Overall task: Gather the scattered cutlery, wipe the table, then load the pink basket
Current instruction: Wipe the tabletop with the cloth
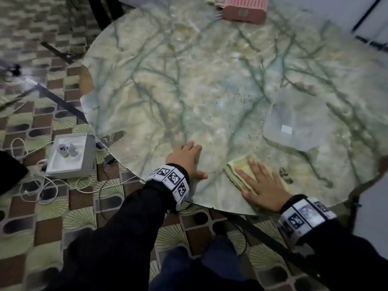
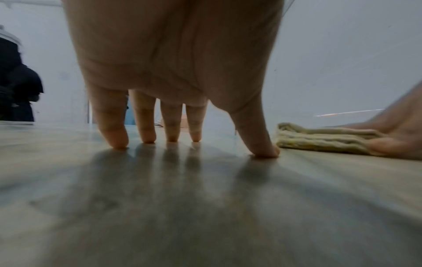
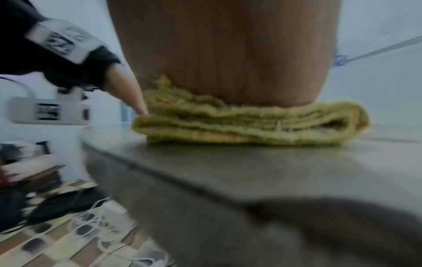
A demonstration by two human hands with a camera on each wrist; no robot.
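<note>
Lying under right hand [image 1: 263, 186] fingers: cloth [image 1: 237, 172] (folded).

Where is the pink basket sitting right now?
In the head view the pink basket sits at the table's far edge, top right of centre, far from both hands, with what may be cutlery handles just left of it.

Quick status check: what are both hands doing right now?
Left hand flat on table, fingers spread. Right hand pressing folded yellow cloth at near edge. Pink basket far side. Nothing blocking.
</note>
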